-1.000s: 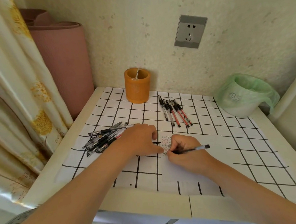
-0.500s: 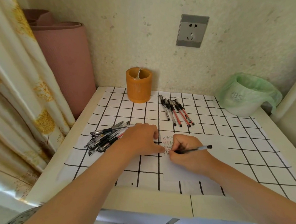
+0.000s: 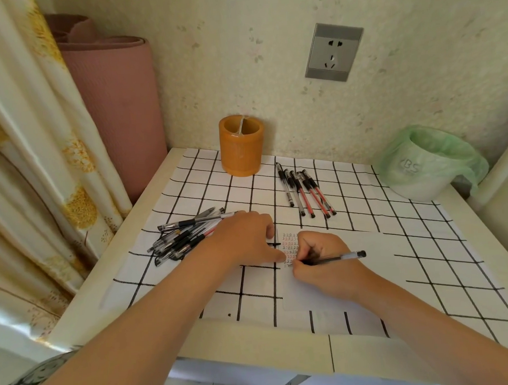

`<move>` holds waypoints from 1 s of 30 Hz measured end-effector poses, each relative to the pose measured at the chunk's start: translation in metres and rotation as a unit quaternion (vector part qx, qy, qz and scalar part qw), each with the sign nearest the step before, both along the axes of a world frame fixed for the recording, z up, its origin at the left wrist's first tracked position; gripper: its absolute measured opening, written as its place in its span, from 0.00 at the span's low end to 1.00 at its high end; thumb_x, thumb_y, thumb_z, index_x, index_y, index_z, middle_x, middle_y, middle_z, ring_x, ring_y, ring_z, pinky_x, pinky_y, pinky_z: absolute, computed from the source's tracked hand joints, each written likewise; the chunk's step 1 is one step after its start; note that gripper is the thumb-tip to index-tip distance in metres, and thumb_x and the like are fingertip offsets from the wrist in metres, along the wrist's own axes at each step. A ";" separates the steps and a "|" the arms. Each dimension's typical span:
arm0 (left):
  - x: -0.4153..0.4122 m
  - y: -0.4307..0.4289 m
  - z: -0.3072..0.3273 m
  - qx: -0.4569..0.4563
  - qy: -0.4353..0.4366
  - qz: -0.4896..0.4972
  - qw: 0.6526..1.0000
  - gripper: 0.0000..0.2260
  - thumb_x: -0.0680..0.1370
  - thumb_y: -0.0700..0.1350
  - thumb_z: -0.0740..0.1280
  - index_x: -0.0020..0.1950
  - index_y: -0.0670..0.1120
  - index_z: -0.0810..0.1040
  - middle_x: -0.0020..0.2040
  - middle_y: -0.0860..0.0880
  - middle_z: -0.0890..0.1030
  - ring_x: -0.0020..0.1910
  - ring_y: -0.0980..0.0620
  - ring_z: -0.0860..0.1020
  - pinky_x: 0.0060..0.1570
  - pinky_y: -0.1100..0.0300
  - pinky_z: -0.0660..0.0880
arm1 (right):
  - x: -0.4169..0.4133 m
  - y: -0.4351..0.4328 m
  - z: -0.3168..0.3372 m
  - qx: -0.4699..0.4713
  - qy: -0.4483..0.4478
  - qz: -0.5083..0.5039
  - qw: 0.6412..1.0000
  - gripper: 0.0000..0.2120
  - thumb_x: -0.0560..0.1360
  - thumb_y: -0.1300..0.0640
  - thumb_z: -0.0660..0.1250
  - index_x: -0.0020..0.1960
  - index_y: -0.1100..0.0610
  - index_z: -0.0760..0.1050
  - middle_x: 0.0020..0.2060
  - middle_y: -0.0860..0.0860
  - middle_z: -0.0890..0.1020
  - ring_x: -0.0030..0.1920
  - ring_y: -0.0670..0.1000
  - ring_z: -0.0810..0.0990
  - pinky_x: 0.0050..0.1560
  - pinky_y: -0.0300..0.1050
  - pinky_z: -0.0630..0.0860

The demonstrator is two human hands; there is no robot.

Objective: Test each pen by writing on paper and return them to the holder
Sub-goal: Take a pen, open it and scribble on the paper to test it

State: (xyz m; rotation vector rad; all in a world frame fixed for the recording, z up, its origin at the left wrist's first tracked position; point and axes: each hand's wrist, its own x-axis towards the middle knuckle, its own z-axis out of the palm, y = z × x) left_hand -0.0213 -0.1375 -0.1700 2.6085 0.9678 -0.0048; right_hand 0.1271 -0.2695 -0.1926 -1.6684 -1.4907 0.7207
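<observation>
Pen in use: a clear-barrelled pen (image 3: 340, 258) with a dark end lies nearly level in the right hand, its tip down on the paper and its dark end pointing to the right.
Right hand: the right hand (image 3: 324, 266) has its fingers curled round the pen in a writing grip, and its heel rests on the paper.
Paper: a white sheet of paper (image 3: 373, 253) lies flat on the surface near the front edge. Small rows of red and black marks (image 3: 289, 245) fill its upper left corner, just beside the pen tip.
Left hand: the left hand (image 3: 243, 241) lies palm down with relaxed fingers and holds nothing. Its thumb reaches to the paper's left edge.
Loose pens: a pile of pens (image 3: 181, 240) lies just left of the left hand, partly under it.
Sorted pens: a row of five pens (image 3: 304, 189) lies side by side beyond the paper, some with red barrels.
Holder: the orange holder (image 3: 241, 147) stands upright at the back, left of the row, against the wall.
Surface: the surface (image 3: 426, 242) bears a white cover with a black grid.
Bin: a white bin (image 3: 422, 168) lined with a green bag stands in the back right corner.
Wall: a grey socket (image 3: 333, 52) is above the row.
Left side: a rolled pink mat (image 3: 116, 111) stands beside a patterned curtain (image 3: 24, 151).
</observation>
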 end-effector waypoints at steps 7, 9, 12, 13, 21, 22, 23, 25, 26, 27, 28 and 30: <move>0.001 0.001 0.000 -0.005 0.004 0.001 1.000 0.21 0.68 0.66 0.72 0.53 0.56 0.74 0.48 0.57 0.75 0.50 0.53 0.72 0.40 0.58 0.68 | 0.000 -0.001 -0.002 0.011 0.007 0.007 1.000 0.09 0.68 0.66 0.69 0.34 0.56 0.72 0.32 0.54 0.77 0.31 0.50 0.72 0.30 0.43 0.69; 0.001 0.001 0.001 -0.005 0.007 0.002 1.000 0.21 0.68 0.66 0.72 0.52 0.56 0.74 0.47 0.57 0.75 0.50 0.54 0.72 0.40 0.58 0.68 | 0.001 0.000 -0.003 0.014 0.014 0.013 1.000 0.09 0.68 0.66 0.69 0.34 0.56 0.72 0.32 0.54 0.77 0.32 0.52 0.74 0.31 0.43 0.71; 0.002 0.002 0.000 -0.008 0.006 0.002 1.000 0.21 0.68 0.66 0.72 0.52 0.56 0.74 0.47 0.57 0.75 0.50 0.54 0.72 0.40 0.58 0.68 | 0.001 0.000 -0.004 0.016 0.017 0.014 1.000 0.07 0.67 0.64 0.70 0.34 0.56 0.73 0.33 0.54 0.79 0.34 0.57 0.77 0.32 0.47 0.74; 0.002 0.002 0.000 -0.009 0.005 0.001 1.000 0.21 0.68 0.66 0.72 0.52 0.56 0.74 0.47 0.57 0.75 0.50 0.54 0.72 0.40 0.59 0.67 | 0.001 0.000 -0.004 0.013 0.015 0.012 1.000 0.07 0.67 0.63 0.69 0.34 0.55 0.73 0.33 0.54 0.79 0.35 0.57 0.78 0.32 0.49 0.74; 0.001 0.001 0.001 -0.004 -0.001 -0.002 1.000 0.21 0.68 0.66 0.72 0.52 0.56 0.73 0.45 0.58 0.73 0.49 0.54 0.72 0.37 0.60 0.65 | 0.000 -0.001 0.000 -0.012 0.010 0.007 1.000 0.09 0.66 0.64 0.69 0.34 0.56 0.70 0.30 0.48 0.74 0.30 0.44 0.70 0.29 0.39 0.66; 0.000 0.001 0.001 -0.002 -0.002 -0.003 1.000 0.20 0.68 0.66 0.72 0.52 0.56 0.73 0.45 0.58 0.74 0.49 0.54 0.72 0.36 0.61 0.64 | 0.000 -0.001 0.000 -0.010 0.019 0.000 1.000 0.10 0.67 0.65 0.70 0.34 0.56 0.71 0.30 0.49 0.75 0.30 0.45 0.71 0.29 0.39 0.67; 0.000 0.001 0.000 0.001 -0.003 -0.004 1.000 0.20 0.68 0.66 0.72 0.52 0.56 0.73 0.45 0.58 0.74 0.49 0.54 0.72 0.36 0.61 0.64 | 0.000 -0.001 0.001 -0.007 0.043 -0.012 0.999 0.11 0.68 0.67 0.70 0.34 0.55 0.71 0.30 0.49 0.76 0.30 0.46 0.71 0.29 0.41 0.67; 0.000 0.002 0.000 -0.001 -0.001 -0.009 1.000 0.20 0.68 0.66 0.72 0.52 0.56 0.73 0.46 0.58 0.74 0.49 0.54 0.72 0.38 0.60 0.66 | 0.002 -0.001 0.003 0.003 0.106 -0.048 0.993 0.10 0.71 0.69 0.69 0.36 0.58 0.72 0.28 0.49 0.77 0.29 0.47 0.72 0.27 0.42 0.67; -0.001 0.003 0.001 -0.009 0.000 -0.013 1.000 0.21 0.68 0.67 0.72 0.52 0.56 0.73 0.46 0.58 0.74 0.49 0.54 0.73 0.40 0.60 0.69 | 0.002 0.000 0.005 0.006 0.133 -0.064 0.989 0.09 0.73 0.70 0.69 0.38 0.60 0.73 0.28 0.48 0.77 0.28 0.47 0.72 0.27 0.41 0.67; -0.002 0.004 0.002 -0.023 0.002 -0.017 1.000 0.21 0.68 0.67 0.72 0.52 0.57 0.74 0.46 0.58 0.74 0.48 0.55 0.73 0.42 0.59 0.71 | 0.003 0.000 0.007 0.008 0.154 -0.075 0.985 0.06 0.74 0.70 0.69 0.41 0.62 0.75 0.28 0.48 0.78 0.27 0.46 0.72 0.27 0.40 0.69; -0.003 0.006 0.004 -0.040 0.002 -0.022 0.999 0.21 0.69 0.67 0.72 0.53 0.57 0.74 0.46 0.58 0.74 0.47 0.56 0.73 0.43 0.59 0.72 | 0.003 0.000 0.009 0.008 0.169 -0.082 0.982 0.05 0.74 0.69 0.69 0.43 0.61 0.77 0.29 0.49 0.79 0.27 0.47 0.74 0.27 0.40 0.70; -0.008 0.008 0.009 -0.068 -0.002 -0.036 0.997 0.18 0.70 0.64 0.72 0.54 0.57 0.75 0.46 0.59 0.74 0.45 0.59 0.72 0.43 0.61 0.71 | 0.004 0.001 0.011 0.007 0.183 -0.092 0.979 0.07 0.77 0.68 0.67 0.48 0.57 0.80 0.31 0.51 0.81 0.27 0.51 0.74 0.26 0.42 0.71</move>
